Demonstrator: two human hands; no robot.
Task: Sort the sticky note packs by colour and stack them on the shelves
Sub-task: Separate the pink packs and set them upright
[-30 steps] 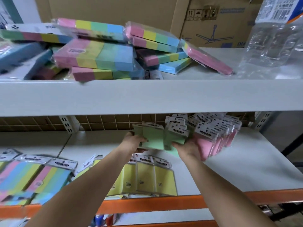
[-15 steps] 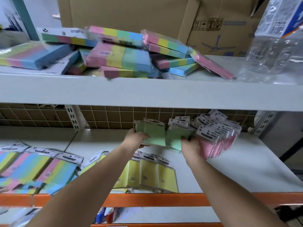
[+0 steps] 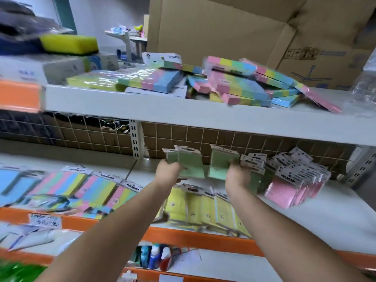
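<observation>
The green sorting step is in hand: the left hand [image 3: 167, 171] grips one bundle of green packs [image 3: 186, 162], the right hand [image 3: 237, 176] another [image 3: 221, 162], above the middle shelf [image 3: 329, 202]. Next, set them down upright at nine o'clock of the pink packs [image 3: 284, 190].

The green sticky note packs [image 3: 189, 162] stand upright in two bunches above the middle shelf [image 3: 343, 202], white header cards up, one gripped in the left hand [image 3: 168, 171], the other [image 3: 220, 163] in the right hand [image 3: 237, 176]. Just right of that grip leans a row of pink packs [image 3: 289, 190]; below both grips lie yellow packs [image 3: 205, 208]
</observation>
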